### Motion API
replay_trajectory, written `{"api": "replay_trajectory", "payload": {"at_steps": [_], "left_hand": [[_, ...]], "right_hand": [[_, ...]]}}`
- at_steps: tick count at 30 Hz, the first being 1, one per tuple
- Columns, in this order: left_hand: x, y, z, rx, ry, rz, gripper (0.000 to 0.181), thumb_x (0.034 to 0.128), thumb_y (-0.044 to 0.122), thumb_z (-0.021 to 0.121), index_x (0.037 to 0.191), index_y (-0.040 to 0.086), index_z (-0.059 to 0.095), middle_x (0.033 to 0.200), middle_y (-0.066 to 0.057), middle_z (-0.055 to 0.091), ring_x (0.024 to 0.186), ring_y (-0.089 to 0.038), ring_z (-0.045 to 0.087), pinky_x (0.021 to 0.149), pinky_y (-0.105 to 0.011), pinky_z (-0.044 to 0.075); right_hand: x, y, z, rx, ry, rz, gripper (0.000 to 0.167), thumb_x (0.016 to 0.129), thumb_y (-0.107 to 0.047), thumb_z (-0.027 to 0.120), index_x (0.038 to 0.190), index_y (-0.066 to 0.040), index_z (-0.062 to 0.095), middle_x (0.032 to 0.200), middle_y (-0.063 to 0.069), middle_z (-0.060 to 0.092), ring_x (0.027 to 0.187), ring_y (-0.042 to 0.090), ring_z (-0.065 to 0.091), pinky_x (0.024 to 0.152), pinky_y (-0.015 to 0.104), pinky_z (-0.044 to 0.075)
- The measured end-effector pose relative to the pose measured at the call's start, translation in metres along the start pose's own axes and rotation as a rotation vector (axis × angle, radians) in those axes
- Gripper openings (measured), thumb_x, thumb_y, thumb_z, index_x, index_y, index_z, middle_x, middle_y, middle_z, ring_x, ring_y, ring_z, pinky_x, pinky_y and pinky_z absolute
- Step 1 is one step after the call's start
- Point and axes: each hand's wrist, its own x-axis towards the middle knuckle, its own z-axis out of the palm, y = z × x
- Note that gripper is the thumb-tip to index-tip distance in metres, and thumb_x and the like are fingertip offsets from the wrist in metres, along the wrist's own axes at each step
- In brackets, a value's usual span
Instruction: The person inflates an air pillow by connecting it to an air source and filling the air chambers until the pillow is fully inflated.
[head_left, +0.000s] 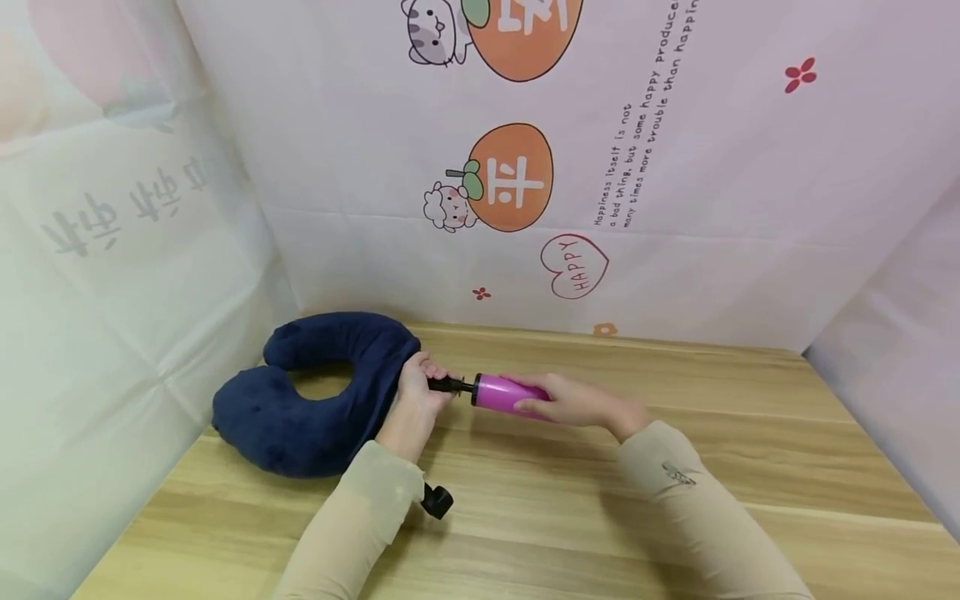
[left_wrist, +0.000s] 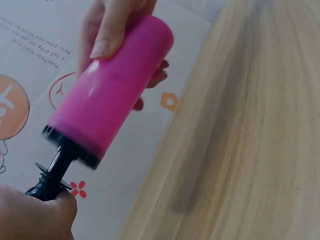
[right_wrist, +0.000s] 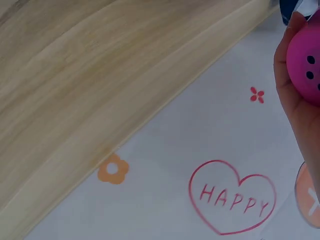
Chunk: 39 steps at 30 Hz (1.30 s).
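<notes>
A pink hand pump [head_left: 501, 394] with a black end cap is gripped round its barrel by my right hand [head_left: 573, 402]. From the cap a black rod runs to a black nozzle end [head_left: 446, 384], which my left hand [head_left: 422, 385] holds beside a navy U-shaped neck pillow [head_left: 311, 433]. In the left wrist view the pink barrel [left_wrist: 112, 87] tilts between both hands, with part of the rod exposed. The right wrist view catches the barrel's rounded end [right_wrist: 306, 60] with small dark holes. Where the nozzle meets the pillow is hidden behind my left hand.
A black clip or buckle [head_left: 437, 501] lies by my left forearm on the wood-grain table [head_left: 570, 517]. White printed cloth [head_left: 360, 167] hangs behind the table and along both sides. The pillow lies close to the left cloth.
</notes>
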Motion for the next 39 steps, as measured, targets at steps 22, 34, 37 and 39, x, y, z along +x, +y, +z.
{"api": "replay_trajectory", "payload": {"at_steps": [22, 34, 37, 39], "left_hand": [[0.003, -0.005, -0.003, 0.010, 0.000, 0.002, 0.046, 0.1078, 0.013, 0.044, 0.064, 0.014, 0.028, 0.051, 0.004, 0.029, 0.044, -0.010, 0.033, 0.058, -0.024, 0.034], [0.001, -0.002, -0.006, 0.011, 0.014, -0.007, 0.030, 0.1078, 0.014, 0.043, 0.081, 0.012, 0.030, 0.054, 0.005, 0.029, 0.046, -0.010, 0.032, 0.058, -0.024, 0.034], [0.002, -0.001, -0.005, 0.000, 0.019, -0.020, 0.032, 0.1079, 0.013, 0.043, 0.079, 0.013, 0.030, 0.053, 0.005, 0.029, 0.045, -0.010, 0.032, 0.059, -0.025, 0.034], [0.003, -0.001, -0.005, 0.007, 0.013, -0.022, 0.035, 0.1078, 0.013, 0.043, 0.075, 0.013, 0.031, 0.053, 0.005, 0.030, 0.045, -0.011, 0.033, 0.060, -0.026, 0.034]], "right_hand": [[-0.017, 0.019, 0.006, 0.033, 0.024, -0.016, 0.053, 0.106, -0.029, 0.059, 0.152, -0.005, 0.047, 0.117, 0.008, 0.066, 0.098, 0.020, 0.058, 0.092, 0.046, 0.048], [-0.003, 0.015, 0.013, 0.084, 0.006, 0.015, 0.053, 0.107, -0.029, 0.058, 0.154, -0.009, 0.046, 0.132, 0.013, 0.062, 0.106, 0.023, 0.057, 0.096, 0.048, 0.046], [-0.014, 0.021, 0.007, 0.112, 0.000, 0.017, 0.053, 0.107, -0.029, 0.059, 0.154, -0.010, 0.046, 0.133, 0.011, 0.061, 0.108, 0.023, 0.056, 0.098, 0.048, 0.044], [-0.021, 0.025, 0.004, 0.135, -0.006, 0.018, 0.052, 0.107, -0.028, 0.058, 0.155, -0.011, 0.046, 0.132, 0.009, 0.061, 0.109, 0.024, 0.055, 0.098, 0.048, 0.044]]}}
